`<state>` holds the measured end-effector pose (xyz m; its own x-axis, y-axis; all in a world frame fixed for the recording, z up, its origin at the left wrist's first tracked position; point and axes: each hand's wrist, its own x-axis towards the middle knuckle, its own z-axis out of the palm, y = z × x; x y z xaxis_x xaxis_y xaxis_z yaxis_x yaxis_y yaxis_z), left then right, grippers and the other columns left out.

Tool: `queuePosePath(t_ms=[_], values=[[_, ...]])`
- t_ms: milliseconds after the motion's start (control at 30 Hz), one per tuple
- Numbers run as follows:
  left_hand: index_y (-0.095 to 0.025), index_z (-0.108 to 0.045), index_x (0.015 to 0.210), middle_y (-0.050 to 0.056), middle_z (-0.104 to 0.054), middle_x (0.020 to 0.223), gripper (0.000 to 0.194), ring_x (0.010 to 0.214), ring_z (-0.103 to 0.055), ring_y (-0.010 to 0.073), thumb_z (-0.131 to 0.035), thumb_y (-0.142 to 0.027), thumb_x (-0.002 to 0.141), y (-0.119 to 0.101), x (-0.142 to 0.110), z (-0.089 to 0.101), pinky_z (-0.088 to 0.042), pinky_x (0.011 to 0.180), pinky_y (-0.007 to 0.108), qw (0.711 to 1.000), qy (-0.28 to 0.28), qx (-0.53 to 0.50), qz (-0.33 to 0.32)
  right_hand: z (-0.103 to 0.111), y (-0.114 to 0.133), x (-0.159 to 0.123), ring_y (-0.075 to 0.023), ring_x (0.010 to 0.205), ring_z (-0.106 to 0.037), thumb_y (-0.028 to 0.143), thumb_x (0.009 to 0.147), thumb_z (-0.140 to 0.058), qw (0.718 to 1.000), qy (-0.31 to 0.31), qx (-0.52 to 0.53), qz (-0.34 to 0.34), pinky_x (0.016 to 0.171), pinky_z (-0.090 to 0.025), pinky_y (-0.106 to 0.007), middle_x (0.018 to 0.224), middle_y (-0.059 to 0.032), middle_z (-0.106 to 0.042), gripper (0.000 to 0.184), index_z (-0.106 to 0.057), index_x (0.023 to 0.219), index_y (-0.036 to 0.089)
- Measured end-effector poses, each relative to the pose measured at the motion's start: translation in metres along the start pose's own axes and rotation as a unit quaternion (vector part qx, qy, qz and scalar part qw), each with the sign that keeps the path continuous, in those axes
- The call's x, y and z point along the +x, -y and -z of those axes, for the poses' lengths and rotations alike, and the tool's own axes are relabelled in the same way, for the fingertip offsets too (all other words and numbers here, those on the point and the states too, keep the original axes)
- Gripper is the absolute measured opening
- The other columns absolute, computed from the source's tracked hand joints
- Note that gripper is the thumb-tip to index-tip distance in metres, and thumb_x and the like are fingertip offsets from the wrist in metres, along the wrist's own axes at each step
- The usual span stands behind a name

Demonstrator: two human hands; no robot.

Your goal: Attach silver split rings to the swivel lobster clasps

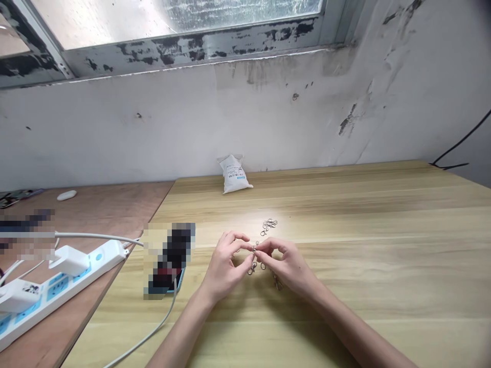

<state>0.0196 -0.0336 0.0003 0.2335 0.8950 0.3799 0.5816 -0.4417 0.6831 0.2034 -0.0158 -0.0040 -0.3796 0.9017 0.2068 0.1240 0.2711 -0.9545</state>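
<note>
On the pale wood table, a pixelated object and a white power strip sit left of you, a white sachet farther back. Your left hand and right hand narrowly pinch a small metal swivel clasp between them (fingertips nearly meeting), with a tangle of metal clasps just beyond.

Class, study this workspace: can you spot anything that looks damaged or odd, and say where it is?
The window frame above the desk is blotched with flaking black patches, and the white wall below it is stained and chipped, most heavily toward the right, so both look worn and damaged.
</note>
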Motion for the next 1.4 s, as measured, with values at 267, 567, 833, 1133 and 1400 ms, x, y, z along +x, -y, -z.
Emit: queuePosePath(t_ms=[267, 567, 833, 1133, 1400], values=[[-0.024, -0.07, 0.084, 0.005, -0.063, 0.107, 0.008, 0.108, -0.054, 0.0238, -0.063, -0.02, 0.085, 0.0, 0.0, -0.002, -0.044, 0.097, 0.045, 1.0, -0.012, 0.016, 0.022, -0.002, -0.001, 0.0, -0.0163, 0.074, -0.063, 0.04, 0.089, -0.06, 1.0, 0.008, 0.021, -0.021, 0.062, -0.049, -0.027, 0.081, -0.0034, -0.069, 0.022, -0.068, 0.087, 0.019], [-0.024, -0.065, 0.077, 0.003, -0.063, 0.112, 0.008, 0.116, -0.05, 0.0263, -0.062, -0.017, 0.081, 0.0, 0.0, 0.0, -0.037, 0.1, 0.047, 0.994, -0.046, 0.102, 0.01, 0.004, -0.011, 0.001, -0.0191, 0.085, -0.06, 0.028, 0.089, -0.059, 0.983, -0.005, -0.159, 0.091, 0.079, -0.048, -0.034, 0.087, -0.0041, -0.063, 0.014, -0.062, 0.078, 0.021], [-0.025, -0.066, 0.08, 0.003, -0.063, 0.116, 0.01, 0.121, -0.049, 0.0274, -0.062, -0.016, 0.081, 0.003, 0.002, 0.006, -0.033, 0.106, 0.05, 0.978, -0.05, 0.191, -0.059, 0.016, -0.007, 0.005, -0.0212, 0.092, -0.058, 0.024, 0.093, -0.053, 0.966, -0.053, -0.222, 0.124, 0.085, -0.042, -0.038, 0.094, -0.006, -0.062, 0.011, -0.061, 0.085, 0.021], [-0.023, -0.067, 0.08, 0.005, -0.064, 0.123, 0.013, 0.128, -0.049, 0.0266, -0.058, -0.017, 0.088, 0.005, 0.001, -0.003, -0.026, 0.115, 0.055, 0.941, -0.058, 0.294, -0.159, 0.004, -0.008, 0.0, -0.0203, 0.086, -0.059, 0.027, 0.094, -0.049, 0.976, -0.065, -0.189, 0.085, 0.078, -0.044, -0.034, 0.085, -0.0038, -0.063, 0.016, -0.057, 0.082, 0.021], [-0.024, -0.068, 0.081, 0.004, -0.062, 0.129, 0.014, 0.132, -0.047, 0.0266, -0.059, -0.015, 0.087, 0.006, -0.001, -0.004, -0.026, 0.116, 0.056, 0.935, -0.05, 0.308, -0.165, -0.003, -0.007, -0.002, -0.0185, 0.08, -0.06, 0.034, 0.093, -0.052, 0.993, -0.068, -0.091, -0.011, 0.056, -0.043, -0.025, 0.082, -0.0026, -0.066, 0.019, -0.061, 0.083, 0.022]])
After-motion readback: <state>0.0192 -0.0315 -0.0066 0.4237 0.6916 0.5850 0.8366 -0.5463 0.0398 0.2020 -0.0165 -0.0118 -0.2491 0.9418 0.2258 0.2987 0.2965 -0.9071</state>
